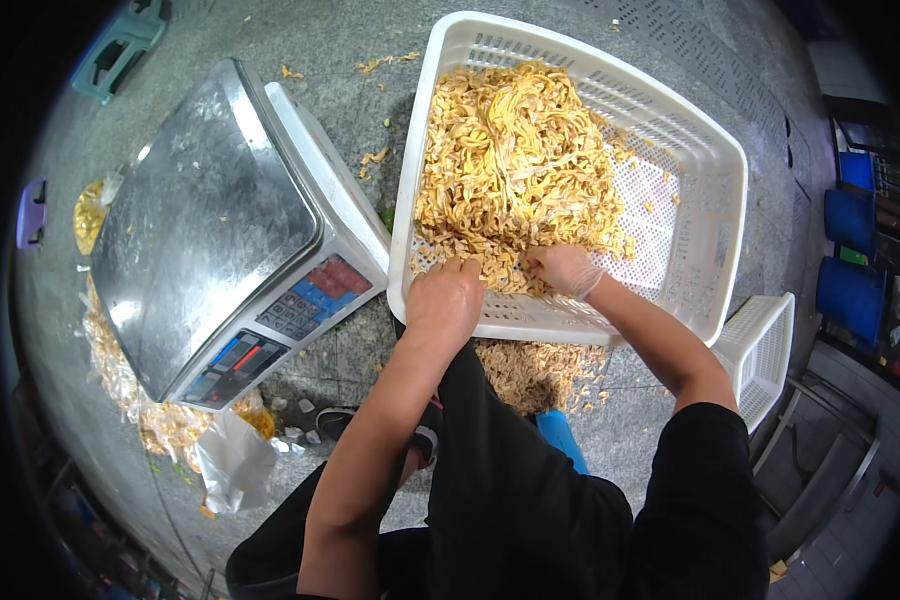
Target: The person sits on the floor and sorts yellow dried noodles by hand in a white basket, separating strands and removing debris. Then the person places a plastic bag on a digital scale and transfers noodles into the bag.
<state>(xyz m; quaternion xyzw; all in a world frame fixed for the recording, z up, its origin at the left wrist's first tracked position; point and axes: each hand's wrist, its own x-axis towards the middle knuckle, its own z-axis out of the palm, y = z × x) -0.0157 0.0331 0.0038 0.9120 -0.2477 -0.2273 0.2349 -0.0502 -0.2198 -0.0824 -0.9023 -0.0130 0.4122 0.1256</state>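
A white perforated plastic basket (709, 187) stands in front of me, with a heap of yellow shredded strips (525, 150), apparently food, piled towards its left side. My left hand (446, 296) reaches over the near rim at the heap's lower left edge. Its fingers are curled down; their tips are hidden, so what they hold cannot be made out. To its right, my right hand (566, 270) wears a thin clear glove. Its bent fingers close on a few strips at the near edge of the heap.
Left of the basket is a digital scale (210, 210) with a bare metal platform. Brown shreds (544, 371) lie under the near rim beside a blue object (561, 439). A smaller white basket (757, 360) stands right, a green stool (120, 49) far left. Plastic bags (236, 457) lie lower left.
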